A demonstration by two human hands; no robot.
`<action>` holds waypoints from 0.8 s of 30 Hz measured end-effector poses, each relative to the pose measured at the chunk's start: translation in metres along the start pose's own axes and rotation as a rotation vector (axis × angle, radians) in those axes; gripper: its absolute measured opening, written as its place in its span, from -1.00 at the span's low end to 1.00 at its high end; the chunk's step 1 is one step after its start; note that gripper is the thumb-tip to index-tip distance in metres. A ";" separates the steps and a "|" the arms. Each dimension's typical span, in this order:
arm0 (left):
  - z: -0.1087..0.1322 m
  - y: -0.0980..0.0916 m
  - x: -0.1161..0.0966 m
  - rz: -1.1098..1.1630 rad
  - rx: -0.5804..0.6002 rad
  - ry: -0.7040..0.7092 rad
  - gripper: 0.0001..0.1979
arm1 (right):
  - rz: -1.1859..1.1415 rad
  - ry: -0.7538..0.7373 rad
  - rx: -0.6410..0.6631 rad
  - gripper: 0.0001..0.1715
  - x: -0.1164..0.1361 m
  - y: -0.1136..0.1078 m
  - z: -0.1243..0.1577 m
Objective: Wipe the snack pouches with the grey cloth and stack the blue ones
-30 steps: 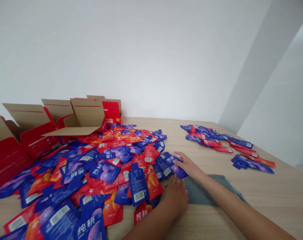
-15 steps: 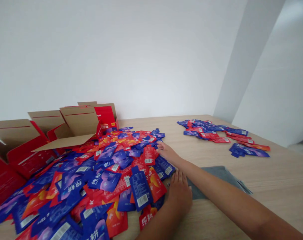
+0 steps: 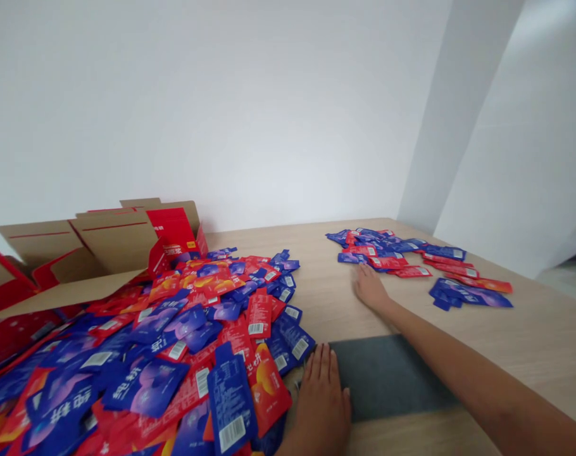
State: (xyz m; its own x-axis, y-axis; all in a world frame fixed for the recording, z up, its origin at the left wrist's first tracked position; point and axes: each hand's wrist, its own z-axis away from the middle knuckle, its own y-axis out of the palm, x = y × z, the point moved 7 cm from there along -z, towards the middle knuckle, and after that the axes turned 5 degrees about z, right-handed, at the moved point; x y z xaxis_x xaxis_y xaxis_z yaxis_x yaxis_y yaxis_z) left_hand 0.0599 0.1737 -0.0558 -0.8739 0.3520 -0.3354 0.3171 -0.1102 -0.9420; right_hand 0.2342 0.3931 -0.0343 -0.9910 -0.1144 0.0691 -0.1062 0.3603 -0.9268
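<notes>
A large heap of red and blue printed pouches covers the left half of the table. At its right edge my left hand lies flat with fingers stretched out, touching or close beside the nearest pouches. To that hand's right is a flat dark grey sheet, partly under my right forearm. My right hand reaches forward over the wood, its fingers extended and slightly blurred, holding nothing visible. Its fingertips are just short of a smaller group of red and blue pouches.
Open red cardboard boxes with brown insides stand behind the heap at the left. More pouches lie at the right side of the wooden table. A white wall rises behind the table.
My right hand has moved from the big heap's edge across to the right, near the smaller pouch group. The left hand stays by the heap. The view has shifted slightly, showing more of the grey sheet.
</notes>
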 end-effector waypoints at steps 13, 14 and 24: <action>-0.006 0.003 0.002 0.068 0.100 0.004 -0.37 | 0.177 0.011 0.101 -0.48 -0.006 0.036 -0.054; -0.005 0.002 0.001 0.067 0.101 0.002 -0.38 | 0.173 -0.021 0.092 -0.49 -0.003 0.032 -0.050; 0.000 0.001 0.004 0.079 -0.039 0.006 -0.41 | -0.169 -0.552 -0.090 -0.52 0.050 -0.058 0.052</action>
State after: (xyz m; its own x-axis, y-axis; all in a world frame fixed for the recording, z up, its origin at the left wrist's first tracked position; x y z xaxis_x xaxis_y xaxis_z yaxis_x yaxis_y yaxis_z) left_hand 0.0566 0.1754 -0.0582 -0.8434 0.3488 -0.4087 0.3996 -0.1012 -0.9111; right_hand 0.1950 0.3186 0.0037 -0.7732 -0.6341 -0.0114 -0.2898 0.3693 -0.8830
